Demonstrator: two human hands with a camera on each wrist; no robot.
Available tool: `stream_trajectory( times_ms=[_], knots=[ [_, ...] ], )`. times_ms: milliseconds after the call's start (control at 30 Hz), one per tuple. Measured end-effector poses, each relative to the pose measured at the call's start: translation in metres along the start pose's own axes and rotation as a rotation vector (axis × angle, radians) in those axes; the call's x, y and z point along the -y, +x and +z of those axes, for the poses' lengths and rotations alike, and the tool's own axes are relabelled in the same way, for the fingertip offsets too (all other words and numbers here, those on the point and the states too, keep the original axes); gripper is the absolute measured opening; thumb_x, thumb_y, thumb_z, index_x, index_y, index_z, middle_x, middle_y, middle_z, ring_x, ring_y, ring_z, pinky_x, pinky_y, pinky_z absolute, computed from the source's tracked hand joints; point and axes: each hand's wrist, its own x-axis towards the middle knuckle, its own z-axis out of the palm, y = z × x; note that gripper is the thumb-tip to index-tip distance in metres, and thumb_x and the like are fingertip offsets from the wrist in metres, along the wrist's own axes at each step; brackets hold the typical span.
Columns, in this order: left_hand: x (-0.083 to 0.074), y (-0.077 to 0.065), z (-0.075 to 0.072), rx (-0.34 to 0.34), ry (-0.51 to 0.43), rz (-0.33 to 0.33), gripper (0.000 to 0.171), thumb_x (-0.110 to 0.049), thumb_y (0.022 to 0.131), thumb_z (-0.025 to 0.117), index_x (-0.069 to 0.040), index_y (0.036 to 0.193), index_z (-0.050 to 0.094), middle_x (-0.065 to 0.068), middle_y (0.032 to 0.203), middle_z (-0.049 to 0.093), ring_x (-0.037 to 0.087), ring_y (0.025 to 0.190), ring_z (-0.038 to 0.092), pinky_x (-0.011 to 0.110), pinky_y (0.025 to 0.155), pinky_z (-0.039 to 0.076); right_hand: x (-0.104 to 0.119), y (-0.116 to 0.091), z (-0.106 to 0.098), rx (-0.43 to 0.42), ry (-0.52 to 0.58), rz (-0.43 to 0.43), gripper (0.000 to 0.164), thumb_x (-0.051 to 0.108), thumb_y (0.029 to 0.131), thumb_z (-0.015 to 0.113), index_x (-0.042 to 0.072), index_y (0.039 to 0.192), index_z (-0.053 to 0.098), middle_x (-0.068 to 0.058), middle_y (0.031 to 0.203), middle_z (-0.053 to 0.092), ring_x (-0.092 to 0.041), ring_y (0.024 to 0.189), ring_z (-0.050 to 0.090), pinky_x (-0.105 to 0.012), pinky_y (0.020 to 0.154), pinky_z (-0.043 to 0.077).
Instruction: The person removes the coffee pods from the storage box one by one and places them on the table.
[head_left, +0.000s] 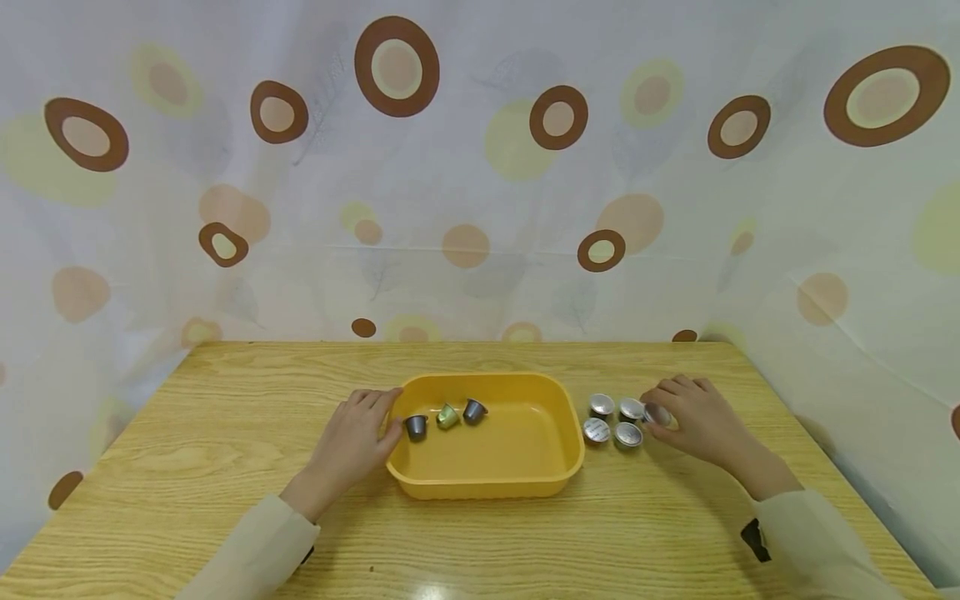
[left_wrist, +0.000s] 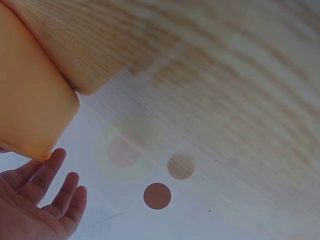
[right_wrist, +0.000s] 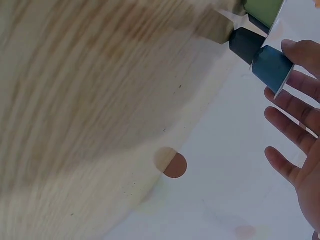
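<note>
A yellow tray [head_left: 487,489] stands mid-table with three coffee capsules lying inside near its left end: a dark one [head_left: 416,427], a green one [head_left: 447,417] and another dark one [head_left: 474,411]. My left hand [head_left: 358,442] holds the tray's left rim, thumb over the edge; in the left wrist view its fingers [left_wrist: 56,160] meet the rim from outside. Right of the tray, my right hand [head_left: 697,421] pinches a blue capsule [right_wrist: 272,68] between thumb and fingers. Its silver lid [head_left: 657,414] faces up, beside several other silver-lidded capsules [head_left: 628,434].
The wooden table [head_left: 480,550] runs back to a patterned cloth [head_left: 465,167] hung behind it, which also closes in the right side. Bare tabletop lies in front of the tray and on its left. A dark capsule [right_wrist: 246,45] stands right against the blue one.
</note>
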Motion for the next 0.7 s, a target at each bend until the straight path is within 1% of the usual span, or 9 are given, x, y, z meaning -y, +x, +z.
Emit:
stream_trajectory(
  times_ms=[233, 367, 700],
  knots=[
    [0.0, 0.0, 0.001, -0.001, -0.003, -0.001, 0.041, -0.025, 0.088, 0.053, -0.009, 0.126, 0.054, 0.005, 0.114, 0.063, 0.024, 0.107, 0.053, 0.042, 0.088, 0.045, 0.0, -0.007, 0.0, 0.079, 0.009, 0.046, 0.03, 0.026, 0.07, 0.076, 0.011, 0.094, 0.067, 0.0, 0.088, 0.064, -0.023, 0.085, 0.056, -0.049, 0.073, 0.045],
    [0.001, 0.0, 0.001, -0.005, -0.005, -0.001, 0.041, -0.026, 0.088, 0.054, -0.009, 0.126, 0.054, 0.005, 0.114, 0.063, 0.024, 0.107, 0.053, 0.042, 0.088, 0.045, 0.0, -0.01, 0.0, 0.105, 0.006, 0.06, 0.03, 0.028, 0.07, 0.076, 0.012, 0.094, 0.067, 0.001, 0.088, 0.064, -0.022, 0.084, 0.057, -0.049, 0.072, 0.046],
    [0.001, 0.0, 0.002, 0.006, -0.008, -0.007, 0.041, -0.027, 0.088, 0.052, -0.01, 0.126, 0.054, 0.004, 0.115, 0.063, 0.024, 0.107, 0.053, 0.042, 0.087, 0.045, 0.002, -0.011, 0.002, 0.21, 0.023, 0.117, 0.027, 0.027, 0.072, 0.074, 0.014, 0.094, 0.067, 0.002, 0.088, 0.064, -0.023, 0.087, 0.057, -0.052, 0.076, 0.044]
  ],
)
